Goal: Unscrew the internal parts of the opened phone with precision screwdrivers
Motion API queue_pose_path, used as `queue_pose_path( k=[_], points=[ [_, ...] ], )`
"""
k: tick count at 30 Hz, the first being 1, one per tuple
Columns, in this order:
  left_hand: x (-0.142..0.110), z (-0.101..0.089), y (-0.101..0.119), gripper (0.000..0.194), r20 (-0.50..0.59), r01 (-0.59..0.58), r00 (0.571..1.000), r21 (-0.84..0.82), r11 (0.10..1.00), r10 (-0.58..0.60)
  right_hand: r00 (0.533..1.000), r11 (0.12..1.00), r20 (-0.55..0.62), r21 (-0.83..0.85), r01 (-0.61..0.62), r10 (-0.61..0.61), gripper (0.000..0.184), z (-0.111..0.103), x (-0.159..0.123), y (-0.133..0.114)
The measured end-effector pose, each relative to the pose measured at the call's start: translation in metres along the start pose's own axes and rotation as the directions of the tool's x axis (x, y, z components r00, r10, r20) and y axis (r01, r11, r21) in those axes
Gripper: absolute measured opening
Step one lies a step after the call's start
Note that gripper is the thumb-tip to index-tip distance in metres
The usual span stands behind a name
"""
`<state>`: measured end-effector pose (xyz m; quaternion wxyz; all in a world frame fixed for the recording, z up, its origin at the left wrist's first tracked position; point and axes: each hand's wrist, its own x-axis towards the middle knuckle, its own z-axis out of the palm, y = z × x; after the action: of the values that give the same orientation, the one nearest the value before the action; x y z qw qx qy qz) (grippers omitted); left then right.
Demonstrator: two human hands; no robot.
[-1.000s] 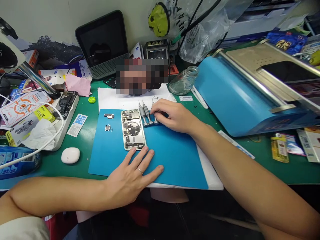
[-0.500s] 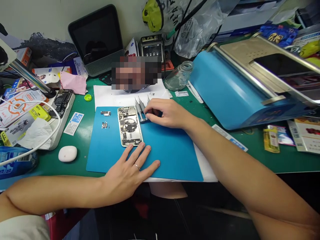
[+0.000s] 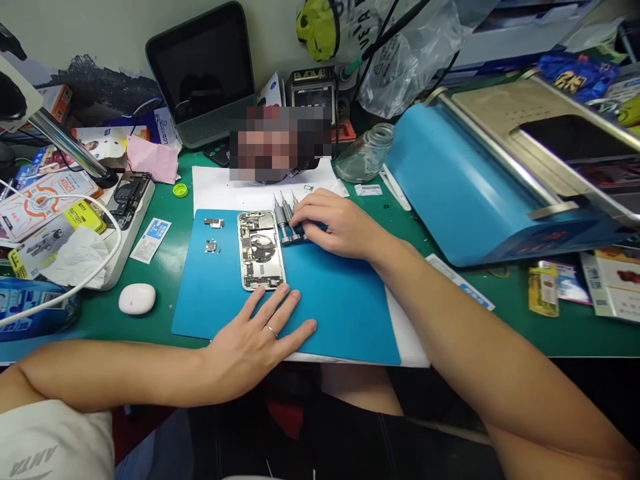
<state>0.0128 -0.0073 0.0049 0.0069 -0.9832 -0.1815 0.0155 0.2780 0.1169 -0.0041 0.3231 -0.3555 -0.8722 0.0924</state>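
Note:
An opened phone (image 3: 261, 252) with its inner parts bare lies on a blue mat (image 3: 345, 313). My left hand (image 3: 260, 333) rests flat, fingers spread, its fingertips at the phone's lower edge. Just right of the phone, several grey precision screwdrivers (image 3: 281, 217) stand close together, thin tips up, on a dark base. My right hand (image 3: 333, 223) curls its fingers round a screwdriver at the right of this group; the fingers hide most of it. Left of the phone lie a small metal-covered part (image 3: 214, 223) and another small part (image 3: 211, 246) with tiny bits beside it.
A blue machine (image 3: 440, 193) stands at the right, near a glass jar (image 3: 365, 153). A tablet-like screen (image 3: 203, 73) is at the back. On the left are a white earbud case (image 3: 137, 299), a white cable (image 3: 119, 247) and another opened phone (image 3: 131, 199) on a pale block.
The view has shifted slightly. My right hand stays at the screwdrivers, its fingers a little farther round the right side of the group. My left hand keeps its place by the phone.

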Motion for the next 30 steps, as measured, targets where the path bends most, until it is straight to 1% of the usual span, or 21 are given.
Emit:
queue_pose_path(
  k=[3,5,7,9,12,15,18,21,23,26,28,30],
  points=[
    [-0.002,0.002,0.000,0.071,0.002,0.001,1.000,-0.010,1.000,-0.001,1.000,1.000,0.021,0.012,0.013,-0.013,0.025,0.001,0.000,0.002],
    [-0.002,0.003,0.000,0.073,0.005,0.001,1.000,-0.018,1.000,-0.001,0.999,1.000,0.033,0.024,-0.001,0.000,0.027,0.003,0.001,0.003],
    [-0.002,0.002,0.000,0.073,0.027,0.025,0.999,-0.016,1.000,-0.025,0.999,0.998,0.033,0.043,-0.035,0.034,0.029,0.005,0.002,0.003],
    [-0.001,0.000,0.001,0.072,0.046,0.047,0.998,-0.016,0.999,-0.046,0.998,0.996,0.026,0.059,-0.066,0.065,0.028,0.007,0.002,0.002],
    [-0.001,-0.003,0.001,0.074,0.066,0.043,0.997,-0.030,0.999,-0.041,0.995,0.993,0.006,0.063,-0.102,0.101,0.024,0.010,0.000,-0.001],
    [-0.001,-0.004,0.003,0.074,0.091,0.044,0.995,-0.041,0.998,-0.040,0.995,0.994,0.009,0.041,-0.102,0.102,0.024,0.010,-0.004,-0.005],
    [0.000,-0.005,0.003,0.068,0.110,0.054,0.993,-0.046,0.997,-0.049,0.995,0.995,0.032,0.023,-0.098,0.097,0.026,0.009,-0.007,-0.009],
    [0.000,-0.005,0.003,0.062,0.100,0.046,0.994,-0.037,0.998,-0.042,0.992,0.994,0.061,-0.011,-0.112,0.112,0.027,0.008,-0.007,-0.012],
    [-0.001,-0.005,0.003,0.062,0.084,0.042,0.996,-0.024,0.999,-0.040,0.989,0.992,0.076,-0.036,-0.123,0.125,0.027,0.009,-0.007,-0.014],
    [-0.002,-0.003,0.003,0.070,0.080,0.040,0.996,-0.017,0.999,-0.039,0.989,0.990,0.064,-0.062,-0.130,0.134,0.028,0.011,-0.008,-0.014],
    [-0.002,-0.001,0.003,0.075,0.076,0.031,0.997,-0.024,0.999,-0.029,0.992,0.991,0.052,-0.070,-0.112,0.116,0.028,0.011,-0.008,-0.013],
    [-0.003,0.001,0.002,0.078,0.059,0.021,0.998,-0.032,0.999,-0.019,0.994,0.994,0.064,-0.064,-0.085,0.089,0.027,0.008,-0.009,-0.011]
  ],
)
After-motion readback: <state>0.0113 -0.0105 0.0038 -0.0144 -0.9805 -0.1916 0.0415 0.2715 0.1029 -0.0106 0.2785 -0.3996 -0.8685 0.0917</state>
